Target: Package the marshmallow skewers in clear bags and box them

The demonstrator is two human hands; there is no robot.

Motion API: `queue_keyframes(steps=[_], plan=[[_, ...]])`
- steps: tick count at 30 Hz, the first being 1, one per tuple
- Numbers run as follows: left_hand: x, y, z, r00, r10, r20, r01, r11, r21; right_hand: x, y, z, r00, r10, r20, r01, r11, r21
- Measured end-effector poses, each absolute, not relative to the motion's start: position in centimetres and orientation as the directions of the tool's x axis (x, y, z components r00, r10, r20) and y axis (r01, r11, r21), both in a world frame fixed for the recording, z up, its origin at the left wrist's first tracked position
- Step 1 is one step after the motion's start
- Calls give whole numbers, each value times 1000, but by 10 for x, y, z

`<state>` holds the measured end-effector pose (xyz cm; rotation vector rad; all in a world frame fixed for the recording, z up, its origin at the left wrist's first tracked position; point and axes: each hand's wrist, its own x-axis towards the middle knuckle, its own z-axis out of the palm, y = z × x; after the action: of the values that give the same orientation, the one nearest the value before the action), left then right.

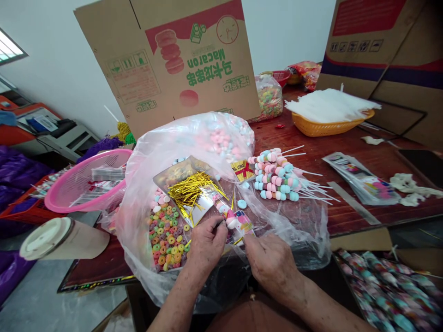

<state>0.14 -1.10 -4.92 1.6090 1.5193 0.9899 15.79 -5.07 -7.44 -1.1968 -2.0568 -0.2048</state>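
Note:
A candy skewer in a clear printed bag lies slanted between my two hands. My left hand is closed around its upper part, thumb and fingers pinching it. My right hand pinches the lower end of the printed bag; the skewer's stick is hidden there. Just beyond my left hand, gold twist ties lie heaped on an opened plastic pouch. Ring candies are spread left of my left hand. Unbagged candy skewers with white sticks are stacked to the right.
A large clear plastic bag spreads under the work. Around it are a pink basket, a lidded cup, a cardboard box, a yellow basket, flat printed bags and a ruler. Bagged skewers fill a box lower right.

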Motion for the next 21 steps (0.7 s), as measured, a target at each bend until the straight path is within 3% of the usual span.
queue_keyframes(steps=[6, 10, 17, 21], plan=[[0, -14, -48, 100, 952, 288, 714, -270, 646, 157, -51, -73, -309, 692, 653, 820, 541, -185], [2, -21, -50, 274, 887, 371, 777, -431, 458, 156, -52, -70, -286, 722, 630, 855, 489, -172], [12, -31, -51, 240, 856, 458, 754, -462, 467, 154, -51, -69, -273, 722, 636, 853, 488, -187], [12, -27, -47, 16, 899, 437, 771, -290, 567, 152, -49, -71, -332, 701, 631, 852, 510, -120]])
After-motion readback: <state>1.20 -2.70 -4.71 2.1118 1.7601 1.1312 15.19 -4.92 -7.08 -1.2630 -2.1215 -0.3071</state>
